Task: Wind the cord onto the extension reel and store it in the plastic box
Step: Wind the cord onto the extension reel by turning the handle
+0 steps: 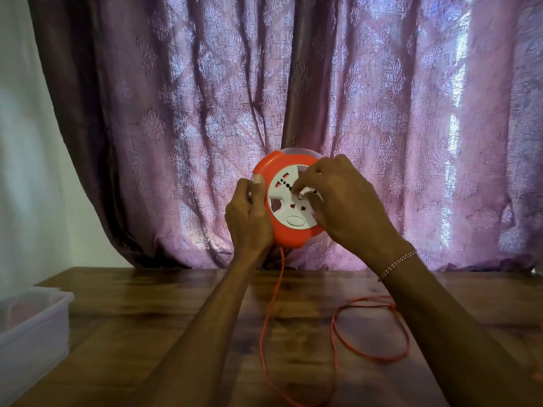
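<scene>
I hold the round orange extension reel [289, 235] upright in the air above the wooden table [147, 333], its white socket face [289, 214] turned toward me. My left hand [249, 218] grips the reel's left rim, thumb on the orange edge. My right hand [343, 207] covers the right side of the face, fingers pinched on the small winding knob [301, 197]. The thin orange cord [271, 312] hangs from the reel's bottom down to the table, runs toward me and loops back to the right.
A translucent plastic box [35, 327] stands open at the table's left edge. A purple patterned curtain [293, 98] hangs close behind the reel. My right wrist wears a thread bracelet [396, 264].
</scene>
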### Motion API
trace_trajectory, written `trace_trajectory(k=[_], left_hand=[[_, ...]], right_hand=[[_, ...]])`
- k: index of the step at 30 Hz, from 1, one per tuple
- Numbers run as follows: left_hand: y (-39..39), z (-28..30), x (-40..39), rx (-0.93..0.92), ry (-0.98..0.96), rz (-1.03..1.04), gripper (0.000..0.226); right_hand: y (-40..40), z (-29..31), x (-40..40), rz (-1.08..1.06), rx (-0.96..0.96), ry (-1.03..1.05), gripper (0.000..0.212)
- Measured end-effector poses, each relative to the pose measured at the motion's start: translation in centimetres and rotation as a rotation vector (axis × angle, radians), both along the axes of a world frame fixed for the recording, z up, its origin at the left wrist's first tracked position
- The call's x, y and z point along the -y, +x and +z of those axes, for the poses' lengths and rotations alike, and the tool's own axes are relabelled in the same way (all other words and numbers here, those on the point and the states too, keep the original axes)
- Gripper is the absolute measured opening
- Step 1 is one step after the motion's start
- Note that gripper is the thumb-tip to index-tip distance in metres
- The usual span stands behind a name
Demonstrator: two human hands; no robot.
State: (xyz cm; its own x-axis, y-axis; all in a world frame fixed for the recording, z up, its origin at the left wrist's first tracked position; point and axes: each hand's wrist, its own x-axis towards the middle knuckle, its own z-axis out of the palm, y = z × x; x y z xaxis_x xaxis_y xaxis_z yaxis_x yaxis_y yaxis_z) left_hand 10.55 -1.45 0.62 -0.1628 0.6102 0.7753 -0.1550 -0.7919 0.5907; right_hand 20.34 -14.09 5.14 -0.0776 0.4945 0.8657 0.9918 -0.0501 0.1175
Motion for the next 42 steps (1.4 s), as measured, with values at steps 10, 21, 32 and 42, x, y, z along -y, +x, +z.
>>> trace_trajectory(k=[10,21,32,42], left_hand=[[0.2,-0.2,-0.4,0.01,0.008,-0.044,0.051],[0.2,-0.1,-0.4,-0.04,0.028,0.03,0.04],[-0.2,0.1,-0.9,0.028,0.012,-0.01,0.058],[-0.4,0.1,-0.3,-0.012,0.026,-0.021,0.046]], right_hand=[[-0.2,-0.6,0.0,-0.093,0.141,-0.105,0.052],[-0.7,-1.5,-0.7,-0.116,-0.067,0.188,0.064],[-0.4,-0.5,-0.2,-0.039,0.168,-0.136,0.04],[-1.4,-1.1,-0.2,-0.124,0.118,-0.064,0.04]])
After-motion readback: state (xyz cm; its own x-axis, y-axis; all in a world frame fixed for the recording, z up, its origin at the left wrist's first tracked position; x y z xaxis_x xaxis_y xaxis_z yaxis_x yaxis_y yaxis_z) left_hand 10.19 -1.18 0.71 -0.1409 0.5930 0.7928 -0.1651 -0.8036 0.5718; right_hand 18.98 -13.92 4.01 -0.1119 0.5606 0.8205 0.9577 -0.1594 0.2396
